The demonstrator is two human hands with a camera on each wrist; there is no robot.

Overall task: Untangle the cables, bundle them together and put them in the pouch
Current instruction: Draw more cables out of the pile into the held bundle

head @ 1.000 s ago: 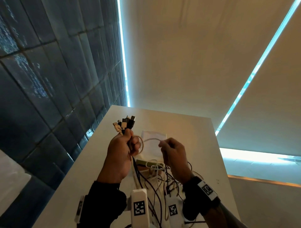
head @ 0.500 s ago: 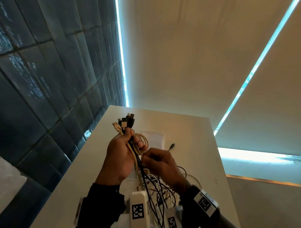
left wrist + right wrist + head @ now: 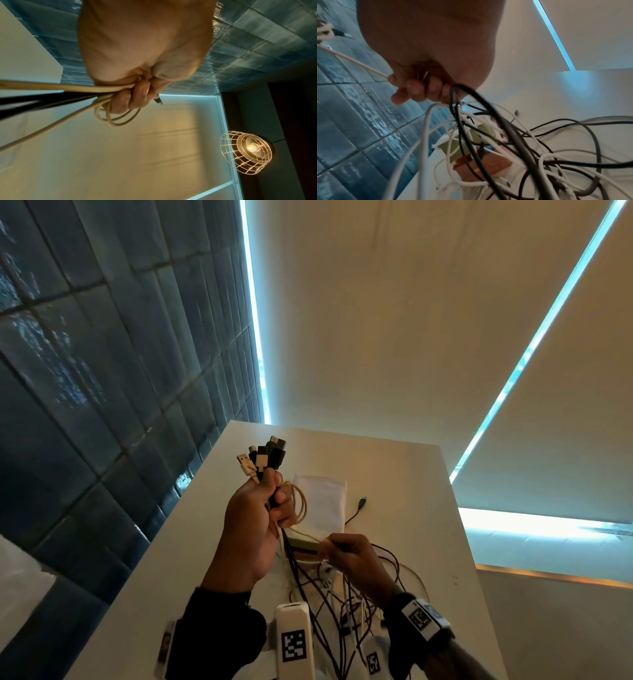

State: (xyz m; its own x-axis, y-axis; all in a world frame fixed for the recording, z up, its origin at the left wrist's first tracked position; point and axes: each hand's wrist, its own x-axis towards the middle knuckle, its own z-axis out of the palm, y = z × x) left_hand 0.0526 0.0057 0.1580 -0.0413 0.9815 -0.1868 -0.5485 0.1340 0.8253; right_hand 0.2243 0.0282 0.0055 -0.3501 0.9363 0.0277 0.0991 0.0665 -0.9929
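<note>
The left hand (image 3: pixel 255 525) is raised above the tabletop (image 3: pixel 404 508), its grip closed round the gathered cables (image 3: pixel 265 457) — plugs fanned out above the fist, cream loops beside the fingers. The right hand (image 3: pixel 356 559) pinches one cream cable (image 3: pixel 351 61), pulled taut from the tangle (image 3: pixel 342 611) below. The white pouch (image 3: pixel 322 501) lies flat towards the far edge — a black plug (image 3: pixel 362 502) just beside it

1. Left hand (image 3: pixel 251 529): raised, fist closed, fingers (image 3: pixel 132 100) curled tight, knuckles toward 12 o'clock; dark sleeve at the wrist.
2. Right hand (image 3: pixel 356 559): lower, at 4 o'clock from the left, thumb and fingers (image 3: pixel 412 89) pinched together; banded wrist trailing toward 5 o'clock.
</note>
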